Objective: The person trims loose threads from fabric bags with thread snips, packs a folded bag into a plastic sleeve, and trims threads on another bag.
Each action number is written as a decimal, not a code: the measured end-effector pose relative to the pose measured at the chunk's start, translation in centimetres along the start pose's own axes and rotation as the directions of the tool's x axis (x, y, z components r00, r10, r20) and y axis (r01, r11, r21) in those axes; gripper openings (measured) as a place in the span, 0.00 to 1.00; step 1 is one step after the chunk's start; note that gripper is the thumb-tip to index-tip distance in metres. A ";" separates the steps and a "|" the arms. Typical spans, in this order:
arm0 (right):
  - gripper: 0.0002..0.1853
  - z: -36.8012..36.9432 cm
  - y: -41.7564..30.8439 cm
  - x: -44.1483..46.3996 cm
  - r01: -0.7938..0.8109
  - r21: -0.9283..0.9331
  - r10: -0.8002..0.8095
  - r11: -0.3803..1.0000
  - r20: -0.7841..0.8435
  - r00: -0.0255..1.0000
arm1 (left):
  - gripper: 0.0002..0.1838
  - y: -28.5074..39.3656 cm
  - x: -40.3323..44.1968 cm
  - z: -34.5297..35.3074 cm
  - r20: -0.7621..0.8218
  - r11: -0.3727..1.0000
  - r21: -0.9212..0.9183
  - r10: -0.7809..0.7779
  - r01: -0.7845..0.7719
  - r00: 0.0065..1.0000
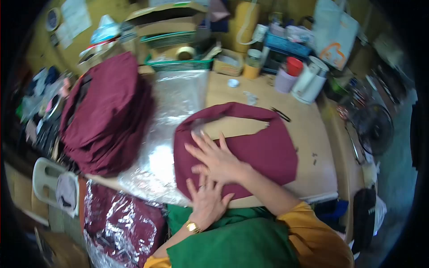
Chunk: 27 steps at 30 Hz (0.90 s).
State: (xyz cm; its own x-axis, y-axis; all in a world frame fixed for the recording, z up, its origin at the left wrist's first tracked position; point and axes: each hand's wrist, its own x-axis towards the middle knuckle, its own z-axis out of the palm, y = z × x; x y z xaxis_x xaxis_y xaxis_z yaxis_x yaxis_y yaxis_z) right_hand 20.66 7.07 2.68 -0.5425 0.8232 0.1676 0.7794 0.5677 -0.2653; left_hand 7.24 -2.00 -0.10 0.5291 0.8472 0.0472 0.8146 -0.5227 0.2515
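A maroon cloth piece [263,156] lies flat on the table, with a curved band of cloth forming a loop at its top. My right hand [216,158] rests on its left part, palm down and fingers spread. Just below, near the cloth's lower left edge, my left hand [208,201] also lies flat with its fingers apart. The fingertips of the left hand are close under the right hand. Neither hand grips anything. To the left, a tall pile of maroon cloth [107,116] stands on clear plastic sheeting [178,94].
Black scissors or snips [280,114] lie beyond the cloth. At the back are a green basket [178,65], a jar [252,64], a red cup [294,66] and a white jug [310,80]. A plastic-wrapped maroon bundle [125,223] sits at lower left, near a white chair [44,178].
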 end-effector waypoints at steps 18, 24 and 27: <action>0.42 -1.2 2.8 -16.3 -0.656 -0.095 0.653 0.749 -0.066 0.755 | 0.35 8.7 23.8 6.8 -0.026 0.765 -0.105 0.637 -0.636 0.770; 0.21 -7.2 8.4 -16.3 -0.523 0.124 0.528 0.843 -0.380 0.760 | 0.36 0.3 17.6 -5.5 -0.349 0.991 0.130 0.085 -0.042 0.933; 0.23 -8.6 12.1 -11.8 -0.471 0.001 0.379 0.882 -0.595 0.709 | 0.30 -6.4 16.5 -5.6 -0.417 0.969 0.191 -0.062 0.154 0.907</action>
State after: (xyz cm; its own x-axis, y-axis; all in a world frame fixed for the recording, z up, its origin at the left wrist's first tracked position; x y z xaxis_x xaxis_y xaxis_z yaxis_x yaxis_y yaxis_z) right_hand 39.14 4.33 5.66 0.0974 0.8067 0.5829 0.9429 0.1126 -0.3135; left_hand 9.42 15.81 4.47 0.3302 0.8402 0.4302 0.9167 -0.3941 0.0662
